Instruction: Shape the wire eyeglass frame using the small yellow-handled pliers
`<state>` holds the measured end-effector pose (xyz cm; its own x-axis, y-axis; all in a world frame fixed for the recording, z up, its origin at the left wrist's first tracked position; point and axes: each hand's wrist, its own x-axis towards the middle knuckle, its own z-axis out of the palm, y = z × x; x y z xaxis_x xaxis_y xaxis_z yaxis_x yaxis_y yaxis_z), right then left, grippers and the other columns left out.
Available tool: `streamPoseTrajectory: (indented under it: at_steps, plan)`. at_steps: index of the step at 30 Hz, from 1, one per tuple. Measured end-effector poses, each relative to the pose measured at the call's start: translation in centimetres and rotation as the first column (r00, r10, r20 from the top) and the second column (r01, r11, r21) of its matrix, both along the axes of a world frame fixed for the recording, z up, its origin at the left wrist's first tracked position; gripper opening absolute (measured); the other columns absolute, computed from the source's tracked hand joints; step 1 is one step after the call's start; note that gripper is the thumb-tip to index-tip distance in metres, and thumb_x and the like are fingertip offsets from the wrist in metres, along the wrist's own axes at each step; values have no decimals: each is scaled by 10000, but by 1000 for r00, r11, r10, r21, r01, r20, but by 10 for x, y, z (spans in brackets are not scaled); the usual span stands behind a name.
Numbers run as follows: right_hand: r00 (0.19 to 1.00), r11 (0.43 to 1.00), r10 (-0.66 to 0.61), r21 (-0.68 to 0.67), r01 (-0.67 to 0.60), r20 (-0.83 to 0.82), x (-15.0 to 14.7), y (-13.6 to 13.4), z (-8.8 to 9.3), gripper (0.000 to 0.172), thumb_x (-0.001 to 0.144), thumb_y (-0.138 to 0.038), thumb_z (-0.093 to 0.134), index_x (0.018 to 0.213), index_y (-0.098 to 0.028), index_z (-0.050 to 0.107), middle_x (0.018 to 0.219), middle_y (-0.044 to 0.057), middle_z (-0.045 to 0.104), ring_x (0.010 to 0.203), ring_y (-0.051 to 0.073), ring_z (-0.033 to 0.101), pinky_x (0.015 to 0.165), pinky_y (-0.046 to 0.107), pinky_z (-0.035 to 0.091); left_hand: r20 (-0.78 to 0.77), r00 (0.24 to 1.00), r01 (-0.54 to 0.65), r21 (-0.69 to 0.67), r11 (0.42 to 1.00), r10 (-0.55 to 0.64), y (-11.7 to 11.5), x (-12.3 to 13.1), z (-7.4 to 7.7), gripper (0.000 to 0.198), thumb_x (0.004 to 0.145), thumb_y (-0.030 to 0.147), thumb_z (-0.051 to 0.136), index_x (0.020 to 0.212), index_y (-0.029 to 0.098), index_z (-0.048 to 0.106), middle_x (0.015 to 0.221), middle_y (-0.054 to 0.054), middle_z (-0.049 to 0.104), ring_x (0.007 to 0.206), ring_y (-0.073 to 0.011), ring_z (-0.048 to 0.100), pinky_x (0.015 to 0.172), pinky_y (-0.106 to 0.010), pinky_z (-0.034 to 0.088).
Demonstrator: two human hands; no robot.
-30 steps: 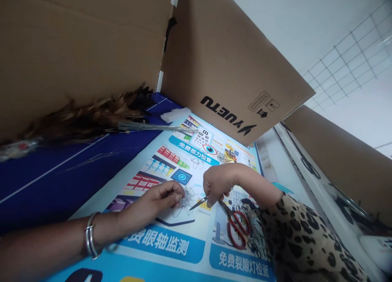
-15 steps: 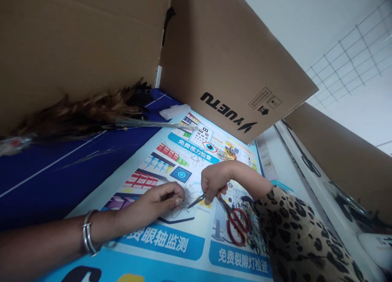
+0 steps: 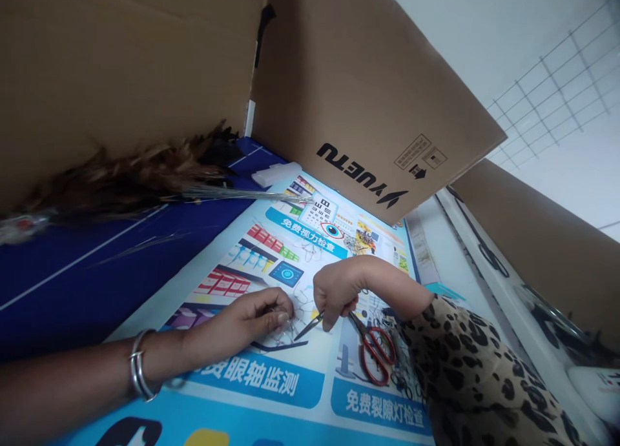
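My left hand (image 3: 264,314) rests on the printed sheet with thumb and fingers pinched on thin wire pieces (image 3: 289,326). Its wrist wears a silver bangle (image 3: 138,365). My right hand (image 3: 336,291) is closed round a slim, pointed metal tool (image 3: 309,326); the rest of the tool is hidden in the fist, so its exact kind does not show. The tool's tip points down and left, beside the wires at my left fingertips. Red-handled scissors (image 3: 375,355) lie just below my right hand, their blades partly covered by it.
Loose wire loops lie near the scissors and further up the printed sheet (image 3: 271,401). Brown feathers (image 3: 145,168) and a bundle of thin wires (image 3: 242,194) lie on the blue cloth (image 3: 97,272) at left. Cardboard panels (image 3: 349,97) stand behind. A white item (image 3: 276,173) sits near the corner.
My right hand has shifted slightly left, bringing the tool's tip a little lower and closer to the wires. My left hand keeps its pinch in nearly the same place.
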<state>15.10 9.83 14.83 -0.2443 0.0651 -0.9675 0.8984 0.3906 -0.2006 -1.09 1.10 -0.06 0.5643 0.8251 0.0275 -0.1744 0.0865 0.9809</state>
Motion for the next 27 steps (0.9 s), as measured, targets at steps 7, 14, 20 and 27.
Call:
streamPoseTrajectory:
  at_steps: [7, 14, 20, 27]
  plan:
    - [1000, 1000, -17, 10, 17, 16, 5, 1, -1, 335, 728, -404, 776, 605, -155, 587, 497, -49, 532, 431, 95, 492, 466, 229, 401, -45, 998, 35, 29, 999, -34, 1, -1, 3, 113, 858, 301, 630, 787, 217, 653, 760, -2, 613, 713, -181, 544, 650, -251, 419]
    - [1000, 1000, 13, 13, -13, 3, 5, -1, 3, 333, 745, -389, 762, 594, -157, 577, 506, -47, 529, 442, 99, 488, 471, 236, 400, -138, 990, 25, 148, 989, -4, 3, -3, 1, 160, 819, 205, 633, 881, 258, 772, 840, -35, 710, 758, -212, 632, 689, -270, 462]
    - [1000, 1000, 15, -18, -15, 8, 3, -1, 1, 332, 743, -394, 765, 602, -152, 586, 481, -66, 502, 432, 83, 465, 468, 219, 388, -173, 984, 101, 295, 950, -50, 3, -2, 3, 160, 861, 242, 605, 843, 205, 760, 797, -37, 675, 715, -176, 622, 663, -256, 459]
    - [999, 998, -33, -55, 33, 4, 6, 0, -6, 351, 697, -414, 800, 598, -153, 588, 494, -62, 523, 452, 84, 481, 476, 213, 409, -233, 967, 170, 274, 947, -106, 2, 0, 3, 139, 860, 209, 569, 798, 162, 684, 777, -24, 630, 711, -155, 577, 660, -249, 442]
